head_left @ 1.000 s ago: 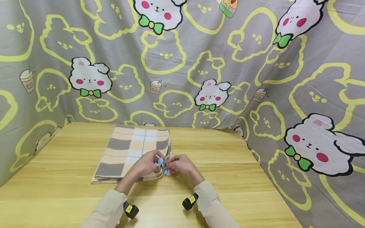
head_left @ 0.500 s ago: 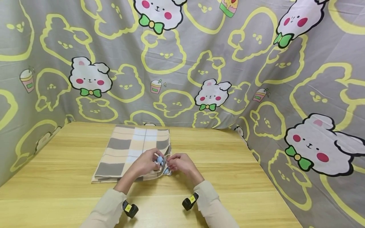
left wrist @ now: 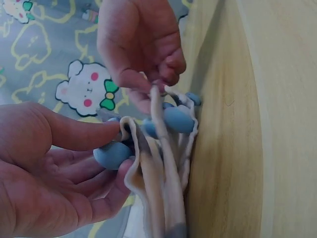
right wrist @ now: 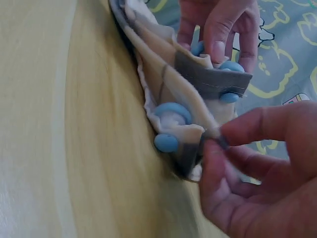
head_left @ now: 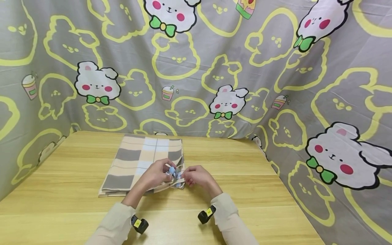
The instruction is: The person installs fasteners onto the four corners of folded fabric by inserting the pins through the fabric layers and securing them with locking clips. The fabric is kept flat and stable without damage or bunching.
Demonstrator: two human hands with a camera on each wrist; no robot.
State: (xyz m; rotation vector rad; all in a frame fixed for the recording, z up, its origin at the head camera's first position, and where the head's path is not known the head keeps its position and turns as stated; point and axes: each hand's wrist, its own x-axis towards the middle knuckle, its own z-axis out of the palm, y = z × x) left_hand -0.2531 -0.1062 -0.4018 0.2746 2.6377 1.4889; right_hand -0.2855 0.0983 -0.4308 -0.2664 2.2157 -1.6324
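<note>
A folded plaid blanket in beige, grey and white lies on the table, its near right corner lifted and its layers parted. My left hand pinches one edge at that corner, with a rounded blue clip between thumb and fingers. Across from it, my right hand pinches another edge of the corner between thumb and forefinger, as the right wrist view shows. More rounded blue pieces, one a blue knob, sit on the fabric between the two hands. Folds and fingers hide part of the clips.
The wooden table extends around the blanket on every side. A grey curtain with rabbit prints hangs behind and along both sides. Black camera mounts, such as the left one, hang below the wrists.
My right hand has shifted slightly right, drawing its edge away from the left hand. The gap at the corner has widened, with more blue showing. My left hand has barely moved.
</note>
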